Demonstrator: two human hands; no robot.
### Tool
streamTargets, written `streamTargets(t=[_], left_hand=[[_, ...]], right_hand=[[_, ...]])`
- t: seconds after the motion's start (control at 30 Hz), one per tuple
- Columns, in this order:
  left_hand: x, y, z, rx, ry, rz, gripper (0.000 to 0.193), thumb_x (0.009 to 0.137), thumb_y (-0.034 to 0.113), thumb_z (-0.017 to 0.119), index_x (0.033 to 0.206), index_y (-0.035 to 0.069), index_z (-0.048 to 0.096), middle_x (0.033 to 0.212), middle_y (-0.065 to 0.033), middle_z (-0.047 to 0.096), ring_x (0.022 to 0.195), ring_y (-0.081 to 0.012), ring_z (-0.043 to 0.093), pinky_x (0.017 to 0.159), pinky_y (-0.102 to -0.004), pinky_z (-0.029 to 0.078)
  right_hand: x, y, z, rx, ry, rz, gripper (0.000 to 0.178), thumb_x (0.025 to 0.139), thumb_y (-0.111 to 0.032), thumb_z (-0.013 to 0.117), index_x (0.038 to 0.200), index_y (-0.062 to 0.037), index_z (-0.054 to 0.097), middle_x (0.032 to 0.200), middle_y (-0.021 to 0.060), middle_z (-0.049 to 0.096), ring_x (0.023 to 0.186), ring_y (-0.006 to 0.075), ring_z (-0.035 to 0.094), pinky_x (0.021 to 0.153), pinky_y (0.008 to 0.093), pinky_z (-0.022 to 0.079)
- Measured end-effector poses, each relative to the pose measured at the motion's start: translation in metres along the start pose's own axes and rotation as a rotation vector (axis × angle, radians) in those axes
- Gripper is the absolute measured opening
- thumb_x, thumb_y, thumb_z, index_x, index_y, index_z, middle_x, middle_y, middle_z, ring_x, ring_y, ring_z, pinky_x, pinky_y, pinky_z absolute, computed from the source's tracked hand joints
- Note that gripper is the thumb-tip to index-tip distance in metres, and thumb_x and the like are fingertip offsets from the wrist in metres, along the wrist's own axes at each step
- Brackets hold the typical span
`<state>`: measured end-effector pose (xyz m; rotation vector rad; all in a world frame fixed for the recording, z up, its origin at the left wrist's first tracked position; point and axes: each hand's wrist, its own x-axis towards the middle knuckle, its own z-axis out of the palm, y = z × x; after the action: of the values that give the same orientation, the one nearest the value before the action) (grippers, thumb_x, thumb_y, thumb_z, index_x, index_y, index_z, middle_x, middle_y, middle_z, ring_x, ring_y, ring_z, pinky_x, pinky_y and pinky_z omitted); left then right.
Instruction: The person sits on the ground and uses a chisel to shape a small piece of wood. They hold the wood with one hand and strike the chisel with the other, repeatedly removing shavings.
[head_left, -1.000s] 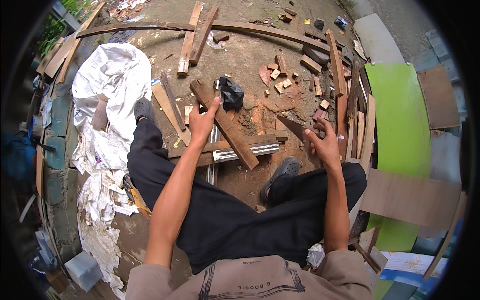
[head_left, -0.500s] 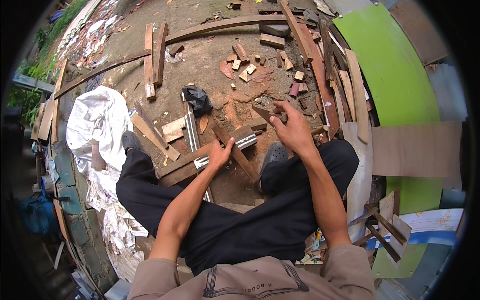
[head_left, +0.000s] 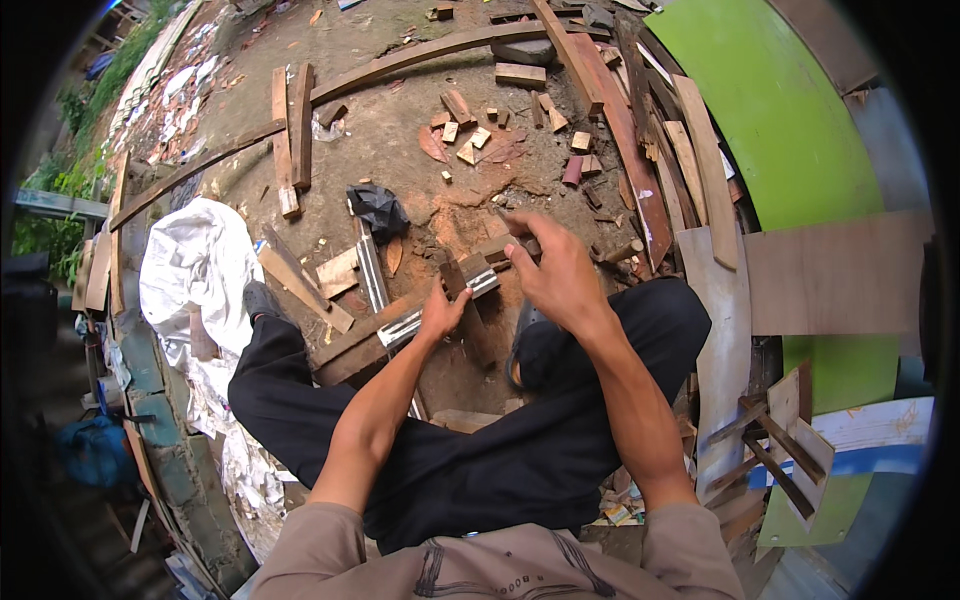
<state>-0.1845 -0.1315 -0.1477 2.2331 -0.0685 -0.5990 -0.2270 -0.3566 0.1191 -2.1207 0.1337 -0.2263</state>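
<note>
My left hand point(head_left: 438, 315) is closed on a dark wood strip point(head_left: 470, 325), pressing it across a long wooden beam point(head_left: 352, 350). A metal-looking sleeve with white stripes point(head_left: 400, 330) covers part of that beam, close to my fingers. To the right, my right hand point(head_left: 560, 270) is raised with thumb and forefinger bent around a dark tapered piece, mostly hidden behind the fingers. A striped metal bar point(head_left: 371, 268) passes under the beam. Beyond it sits a crumpled black plastic bag point(head_left: 378, 208).
Small wood offcuts point(head_left: 467, 155) lie scattered ahead on the dirt. A white sack point(head_left: 200, 255) is beside my left foot. Planks point(head_left: 640, 170) are piled along the right, next to a green panel point(head_left: 770, 130). A long curved wooden bar point(head_left: 420, 58) crosses the far ground.
My right hand has come slightly left and nearer the beam, and the tapered piece has turned mostly out of sight. The strip under my left hand now lies steeper. The view has shifted slightly.
</note>
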Motion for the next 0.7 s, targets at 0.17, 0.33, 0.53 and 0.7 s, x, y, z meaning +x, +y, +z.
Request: streamTargets(t=[0.17, 0.33, 0.53, 0.7], left_hand=[[-0.005, 0.001, -0.008, 0.042, 0.012, 0.037, 0.092, 0.089, 0.051, 0.073, 0.151, -0.004, 0.031, 0.133, -0.0322, 0.060, 0.125, -0.0438, 0.059, 0.104, -0.0466, 0.047], [-0.015, -0.003, -0.006, 0.010, 0.067, 0.045, 0.089, 0.089, 0.051, 0.073, 0.147, -0.005, 0.037, 0.132, -0.0318, 0.060, 0.125, -0.0432, 0.059, 0.105, -0.0465, 0.046], [-0.011, -0.012, -0.002, -0.054, 0.096, 0.067, 0.084, 0.090, 0.050, 0.072, 0.142, -0.008, 0.042, 0.132, -0.0320, 0.061, 0.125, -0.0434, 0.059, 0.105, -0.0466, 0.045], [-0.010, -0.005, 0.004, -0.063, 0.095, 0.018, 0.082, 0.089, 0.050, 0.073, 0.141, -0.008, 0.044, 0.130, -0.0322, 0.062, 0.124, -0.0441, 0.059, 0.105, -0.0461, 0.045]], right_hand=[[0.001, 0.007, 0.000, -0.023, 0.033, -0.008, 0.031, 0.092, -0.007, 0.067, 0.121, 0.0025, 0.065, 0.108, 0.0220, 0.071, 0.103, 0.0364, 0.069, 0.091, 0.0423, 0.053], [0.004, -0.002, -0.003, -0.060, 0.021, 0.010, 0.030, 0.092, -0.009, 0.067, 0.121, 0.0014, 0.066, 0.109, 0.0218, 0.071, 0.101, 0.0364, 0.070, 0.090, 0.0419, 0.053], [0.004, -0.011, -0.002, -0.006, 0.045, -0.070, 0.030, 0.093, -0.011, 0.066, 0.121, 0.0011, 0.065, 0.109, 0.0209, 0.071, 0.100, 0.0376, 0.069, 0.090, 0.0431, 0.053], [0.003, -0.017, 0.000, 0.010, 0.030, -0.066, 0.031, 0.093, -0.013, 0.066, 0.120, 0.0022, 0.065, 0.109, 0.0208, 0.071, 0.102, 0.0386, 0.068, 0.091, 0.0430, 0.052]])
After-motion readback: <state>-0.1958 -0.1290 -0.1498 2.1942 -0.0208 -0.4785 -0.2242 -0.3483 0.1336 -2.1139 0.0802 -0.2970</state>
